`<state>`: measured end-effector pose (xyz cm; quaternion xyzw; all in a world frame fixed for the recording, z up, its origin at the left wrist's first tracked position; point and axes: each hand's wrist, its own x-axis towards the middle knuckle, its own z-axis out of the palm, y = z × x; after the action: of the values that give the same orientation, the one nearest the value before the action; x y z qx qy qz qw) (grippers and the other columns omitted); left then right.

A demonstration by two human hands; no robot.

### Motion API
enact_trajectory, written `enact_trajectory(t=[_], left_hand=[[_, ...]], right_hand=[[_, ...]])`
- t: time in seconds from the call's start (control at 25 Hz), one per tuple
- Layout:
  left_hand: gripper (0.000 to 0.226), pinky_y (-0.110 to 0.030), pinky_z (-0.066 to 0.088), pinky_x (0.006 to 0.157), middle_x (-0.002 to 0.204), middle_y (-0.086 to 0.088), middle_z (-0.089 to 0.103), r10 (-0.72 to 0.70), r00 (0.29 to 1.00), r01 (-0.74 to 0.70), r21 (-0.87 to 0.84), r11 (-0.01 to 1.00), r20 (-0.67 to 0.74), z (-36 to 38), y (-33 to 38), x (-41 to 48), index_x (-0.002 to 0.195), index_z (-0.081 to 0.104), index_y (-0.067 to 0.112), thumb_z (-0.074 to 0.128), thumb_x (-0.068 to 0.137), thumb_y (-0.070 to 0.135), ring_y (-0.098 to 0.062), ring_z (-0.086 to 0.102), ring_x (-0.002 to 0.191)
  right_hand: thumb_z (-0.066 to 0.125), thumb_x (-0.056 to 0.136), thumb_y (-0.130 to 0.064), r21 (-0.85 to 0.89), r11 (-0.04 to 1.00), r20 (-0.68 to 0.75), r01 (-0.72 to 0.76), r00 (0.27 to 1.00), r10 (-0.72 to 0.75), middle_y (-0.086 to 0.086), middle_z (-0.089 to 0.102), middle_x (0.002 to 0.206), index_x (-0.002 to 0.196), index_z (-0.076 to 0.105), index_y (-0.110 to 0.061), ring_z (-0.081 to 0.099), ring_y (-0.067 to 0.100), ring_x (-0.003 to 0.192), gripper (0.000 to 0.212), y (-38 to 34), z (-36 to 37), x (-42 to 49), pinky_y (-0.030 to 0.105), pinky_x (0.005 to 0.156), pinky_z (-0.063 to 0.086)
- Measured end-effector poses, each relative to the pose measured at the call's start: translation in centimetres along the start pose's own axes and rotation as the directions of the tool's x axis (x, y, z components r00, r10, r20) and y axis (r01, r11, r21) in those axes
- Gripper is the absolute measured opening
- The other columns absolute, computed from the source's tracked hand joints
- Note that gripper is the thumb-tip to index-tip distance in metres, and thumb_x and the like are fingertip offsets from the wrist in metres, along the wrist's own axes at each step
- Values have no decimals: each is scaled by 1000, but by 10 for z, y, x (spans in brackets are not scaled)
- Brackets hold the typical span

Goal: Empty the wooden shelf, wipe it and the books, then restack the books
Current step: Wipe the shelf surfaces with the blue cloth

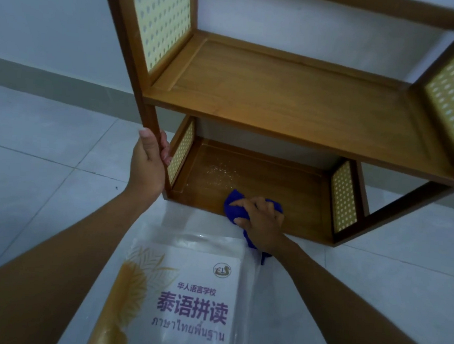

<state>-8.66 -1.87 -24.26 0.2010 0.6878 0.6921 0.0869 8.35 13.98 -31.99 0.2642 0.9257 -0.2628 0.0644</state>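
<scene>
Wooden shelf [294, 95] stands on the tiled floor [45, 157] against the pale wall [42, 21], both visible tiers bare of books. Left hand [147, 163] is wrapped round the front-left post [150, 117], just below the middle board, thumb on the outer face, fingers curled onto the inner side. Right hand [262, 223] is clamped on a bunched blue cloth [234, 207], pressing it on the bottom board [286, 192] at its front edge, roughly mid-width; a tail of the cloth hangs out under the wrist and over the edge toward the floor. Hands are well apart, left one higher and at the shelf's left side. A scatter of whitish specks [220, 171] sits on the bottom board just behind and left of the cloth, not touching it. Middle board looks plain, no visible specks. Side panels [163, 20] are cream with a grid of holes, set on both ends of both tiers. A book [184, 290] with a white cover, gold leaf graphic and purple print lies flat on the floor right in front of the shelf, between the two forearms, under what looks like clear plastic [247, 282]. Can't tell whether more books lie beneath it. Grey baseboard [64, 80] runs along the wall at left.
</scene>
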Motion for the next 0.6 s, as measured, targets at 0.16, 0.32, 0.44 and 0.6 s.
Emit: enact_trajectory(t=[0.16,0.32,0.44,0.6], left_hand=[[53,-32,35,62,62,-3,36,7,999,-7,-7,1000,39,-1,0,2,75,43,20,10,88,59,-16,38,59],[54,-31,35,63,61,0,36,-1,999,1,-22,1000,34,-2,-2,3,75,44,20,7,95,53,-14,39,58],[48,-29,35,61,61,-1,35,-5,1000,5,-26,1000,7,0,-2,2,74,43,20,6,97,41,-13,38,57],[54,-29,34,60,62,-2,35,11,1000,-11,-7,1000,-14,3,0,0,74,42,20,6,93,56,-13,37,57]], right_hand=[[47,96,-41,-105,991,-70,-82,995,75,-7,40,132,129,48,-41,32,19,126,33,41,-16,-23,39,104,20],[47,94,-47,-167,964,-156,-206,971,180,4,45,134,131,51,-31,38,28,124,41,82,-25,-41,43,101,29],[25,86,-66,-160,954,-83,-252,967,241,6,39,137,134,46,-31,34,30,125,63,77,-26,-40,44,103,27],[37,98,-47,-145,961,-38,-235,972,232,4,32,139,135,39,-35,28,29,127,39,48,-17,-27,45,109,19]])
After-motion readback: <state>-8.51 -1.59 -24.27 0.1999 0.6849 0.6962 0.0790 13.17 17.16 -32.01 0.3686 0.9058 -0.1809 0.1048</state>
